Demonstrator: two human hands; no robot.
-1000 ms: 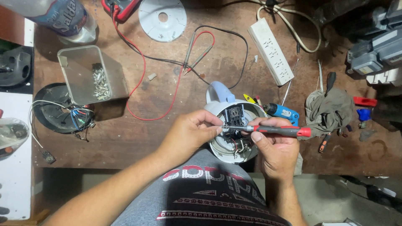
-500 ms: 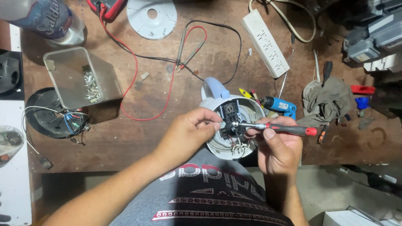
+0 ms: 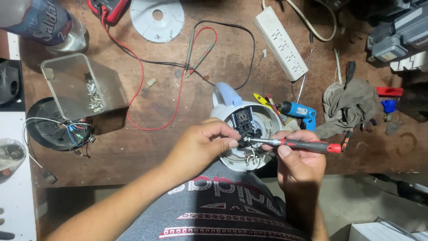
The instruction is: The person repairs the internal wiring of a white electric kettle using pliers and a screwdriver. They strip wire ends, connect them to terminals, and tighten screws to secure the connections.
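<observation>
In the head view, an upturned white electric kettle (image 3: pixel 249 134) rests at the near edge of the wooden bench (image 3: pixel 214 67), its open base facing up and a black switch block (image 3: pixel 246 125) exposed inside with loose wires below it. The left hand (image 3: pixel 200 145) has its fingers (image 3: pixel 229 143) pinched narrow on a small part at the block's lower edge. The right hand (image 3: pixel 296 163) is closed around a red-and-black screwdriver (image 3: pixel 307 145), which lies nearly level with its tip meeting the spot the left fingers pinch.

To do this well, I judge the blade should sit square in the screw head with light pressure along the shaft, while the left fingers brace the part so it cannot twist or pull on the wires. The kettle sits partly over the bench edge, so it should be kept steady.

Around it lie a blue powered driver (image 3: pixel 298 110), a grey rag (image 3: pixel 347 107), a white power strip (image 3: pixel 281 42), multimeter leads (image 3: pixel 196 53), a clear tub of screws (image 3: pixel 82 87) and a grey round plate (image 3: pixel 157 18).
</observation>
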